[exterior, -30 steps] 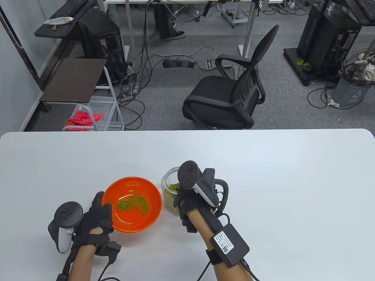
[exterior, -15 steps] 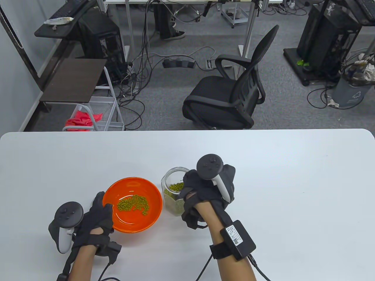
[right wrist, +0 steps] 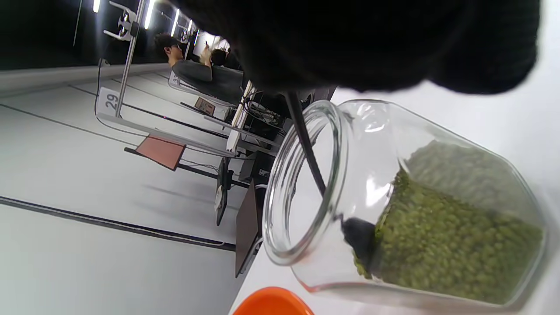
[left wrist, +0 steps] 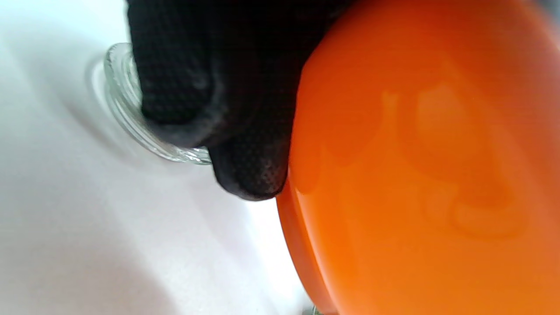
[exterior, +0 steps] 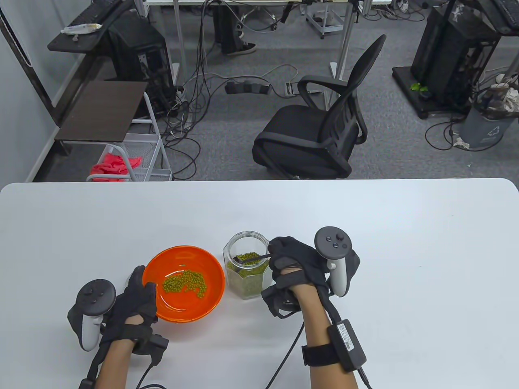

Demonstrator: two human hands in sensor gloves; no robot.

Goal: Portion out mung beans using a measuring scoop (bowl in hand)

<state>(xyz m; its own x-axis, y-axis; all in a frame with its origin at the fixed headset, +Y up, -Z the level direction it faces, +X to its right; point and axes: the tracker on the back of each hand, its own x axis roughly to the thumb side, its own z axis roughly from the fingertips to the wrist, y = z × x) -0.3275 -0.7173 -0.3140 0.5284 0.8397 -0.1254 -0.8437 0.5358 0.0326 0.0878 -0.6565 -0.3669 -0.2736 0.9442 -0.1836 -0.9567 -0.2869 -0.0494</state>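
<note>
An orange bowl [exterior: 211, 279] with a small pile of mung beans [exterior: 184, 281] sits at the table's front left. My left hand [exterior: 136, 291] grips its near-left rim; the left wrist view shows my fingers [left wrist: 245, 175] against the bowl's underside [left wrist: 420, 175]. A glass jar [exterior: 245, 285] about half full of mung beans [right wrist: 446, 249] stands just right of the bowl. My right hand [exterior: 290, 259] holds a thin black scoop [exterior: 253, 259] by its handle [right wrist: 306, 144]. The scoop's head [right wrist: 361, 240] is inside the jar, in the beans.
The white table [exterior: 405, 243] runs far to the right and back. A clear glass lid or ring [left wrist: 131, 118] lies on the table behind my left fingers. A black office chair [exterior: 316, 133] stands beyond the far edge.
My right hand has moved right, off the jar's mouth, and turned level. The scoop now reaches into the jar from the right. Left hand and bowl have not moved.
</note>
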